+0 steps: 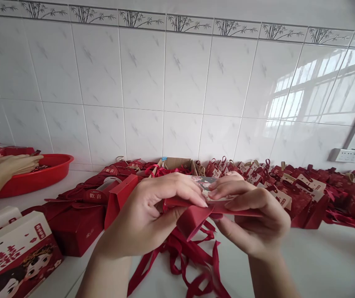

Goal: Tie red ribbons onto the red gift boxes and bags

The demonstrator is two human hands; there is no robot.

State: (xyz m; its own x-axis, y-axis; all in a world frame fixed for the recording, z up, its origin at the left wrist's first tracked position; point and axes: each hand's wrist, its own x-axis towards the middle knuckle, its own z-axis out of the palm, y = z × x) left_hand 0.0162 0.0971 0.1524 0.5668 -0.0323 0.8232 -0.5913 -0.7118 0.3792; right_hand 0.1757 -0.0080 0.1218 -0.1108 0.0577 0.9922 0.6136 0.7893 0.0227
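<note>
My left hand (152,215) and my right hand (254,211) are raised in the middle of the view, fingers closed on a red paper gift box (208,182) with a printed panel. Both thumbs are underneath, the fingers on top. A wide red loop (191,221), ribbon by its look, sticks out toward me between the hands. Much of the box is hidden behind my fingers. Below them, several loose red ribbons (177,256) lie tangled on the white table (314,260).
Red gift boxes (78,225) and printed cartons (12,256) stand at left. Many handled boxes (301,198) fill the right rear. Behind my hands is a cardboard box (177,163). A co-worker's hands (17,165) reach over a red basin (56,165). A power strip (345,155) hangs at right.
</note>
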